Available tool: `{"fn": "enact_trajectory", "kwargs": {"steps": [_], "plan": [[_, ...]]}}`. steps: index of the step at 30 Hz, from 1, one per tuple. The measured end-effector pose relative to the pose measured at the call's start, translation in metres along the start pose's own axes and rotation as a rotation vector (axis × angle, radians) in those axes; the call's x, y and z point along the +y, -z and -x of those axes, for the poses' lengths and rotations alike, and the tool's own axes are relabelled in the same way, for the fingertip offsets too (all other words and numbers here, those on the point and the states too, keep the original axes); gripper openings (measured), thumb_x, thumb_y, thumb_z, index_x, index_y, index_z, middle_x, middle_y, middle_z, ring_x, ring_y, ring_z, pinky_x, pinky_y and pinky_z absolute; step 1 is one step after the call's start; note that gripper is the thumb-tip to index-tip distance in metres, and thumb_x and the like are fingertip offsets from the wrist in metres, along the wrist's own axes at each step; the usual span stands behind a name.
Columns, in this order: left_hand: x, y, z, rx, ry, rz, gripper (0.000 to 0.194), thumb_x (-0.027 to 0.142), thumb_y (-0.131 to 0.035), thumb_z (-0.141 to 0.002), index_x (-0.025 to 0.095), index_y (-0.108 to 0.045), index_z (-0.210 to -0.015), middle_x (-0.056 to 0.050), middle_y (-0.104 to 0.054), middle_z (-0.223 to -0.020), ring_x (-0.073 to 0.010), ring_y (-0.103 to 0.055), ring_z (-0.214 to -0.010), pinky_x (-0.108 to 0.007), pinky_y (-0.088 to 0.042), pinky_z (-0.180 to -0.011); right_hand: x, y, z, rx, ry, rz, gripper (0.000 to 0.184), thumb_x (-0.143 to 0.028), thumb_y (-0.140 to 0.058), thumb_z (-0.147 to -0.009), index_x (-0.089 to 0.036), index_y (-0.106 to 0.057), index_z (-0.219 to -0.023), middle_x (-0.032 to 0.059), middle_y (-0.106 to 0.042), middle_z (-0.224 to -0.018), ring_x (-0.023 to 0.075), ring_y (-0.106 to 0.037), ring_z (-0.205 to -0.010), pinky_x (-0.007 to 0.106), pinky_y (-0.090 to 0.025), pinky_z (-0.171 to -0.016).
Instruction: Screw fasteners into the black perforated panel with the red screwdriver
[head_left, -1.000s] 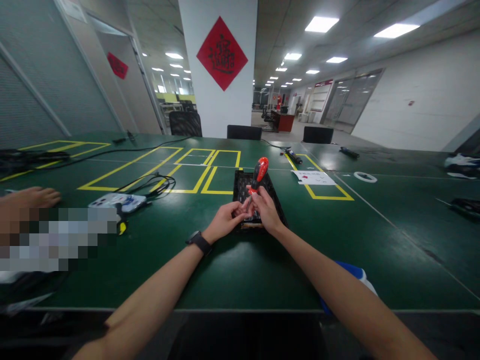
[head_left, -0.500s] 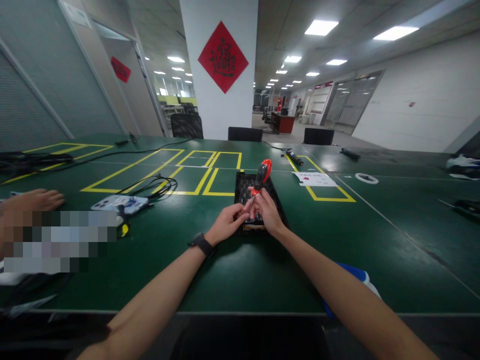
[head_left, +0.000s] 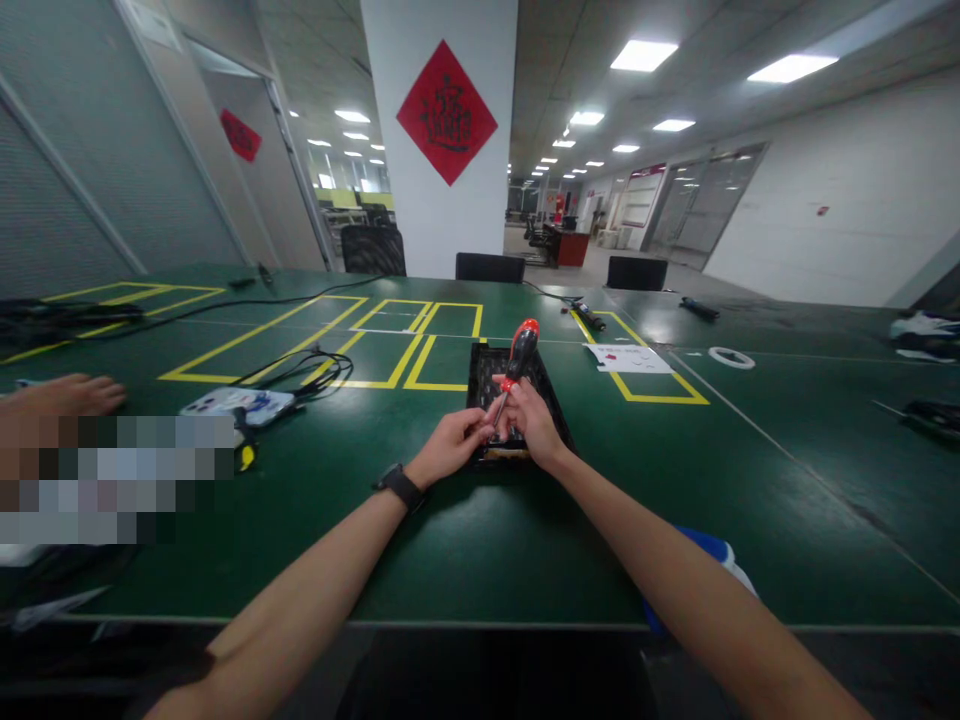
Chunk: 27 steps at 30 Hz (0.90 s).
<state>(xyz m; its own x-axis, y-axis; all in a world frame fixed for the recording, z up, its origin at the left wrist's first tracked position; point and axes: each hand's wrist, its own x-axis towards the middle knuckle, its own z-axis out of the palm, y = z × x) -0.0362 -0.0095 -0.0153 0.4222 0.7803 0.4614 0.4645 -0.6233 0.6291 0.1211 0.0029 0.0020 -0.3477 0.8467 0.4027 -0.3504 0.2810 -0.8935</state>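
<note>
My right hand (head_left: 531, 422) is closed round the lower part of a red and black screwdriver (head_left: 517, 356), whose handle points up and away from me. My left hand (head_left: 448, 448) meets it at the tip, fingers pinched at the metal shaft; whatever sits between the fingertips is too small to make out. Both hands hover over the near end of a black tray (head_left: 484, 372) lying on the green table (head_left: 480, 540). A dark watch sits on my left wrist.
Another person's hand (head_left: 67, 393) rests on the table at far left. A phone-like device (head_left: 236, 404) with black cables lies left of the tray. A white paper (head_left: 626, 357) and tape roll (head_left: 730, 356) lie to the right. Yellow tape marks the table.
The hands and screwdriver have stayed over the tray's near end. The handle has tipped slightly, and the view has shifted a little.
</note>
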Motion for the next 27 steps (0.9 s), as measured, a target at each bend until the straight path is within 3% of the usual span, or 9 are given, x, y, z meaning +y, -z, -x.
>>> {"fn": "enact_trajectory", "kwargs": {"steps": [12, 27], "plan": [[0.0055, -0.0004, -0.0004, 0.044, -0.001, 0.089, 0.02, 0.033, -0.054, -0.078, 0.013, -0.055, -0.078, 0.002, -0.052, -0.066, -0.0087, -0.045, -0.059, -0.02, -0.037, -0.057, -0.0032, -0.0031, 0.0021, 0.006, 0.06, 0.038, 0.032, -0.038, -0.04, -0.087, -0.019, -0.043, -0.111, -0.0046, -0.056, -0.062, 0.0052, -0.048, -0.039, 0.018, -0.037, -0.04], [0.0047, 0.0001, 0.0005, 0.027, -0.009, 0.046, 0.023, 0.033, -0.047, -0.083, 0.013, -0.059, -0.081, 0.0, -0.056, -0.071, -0.0101, -0.047, -0.064, -0.022, -0.037, -0.062, -0.004, -0.0014, 0.0019, 0.012, 0.038, 0.035, 0.034, -0.039, -0.037, -0.087, -0.018, -0.042, -0.114, -0.0035, -0.057, -0.063, 0.0062, -0.049, -0.039, 0.019, -0.038, -0.04]]}}
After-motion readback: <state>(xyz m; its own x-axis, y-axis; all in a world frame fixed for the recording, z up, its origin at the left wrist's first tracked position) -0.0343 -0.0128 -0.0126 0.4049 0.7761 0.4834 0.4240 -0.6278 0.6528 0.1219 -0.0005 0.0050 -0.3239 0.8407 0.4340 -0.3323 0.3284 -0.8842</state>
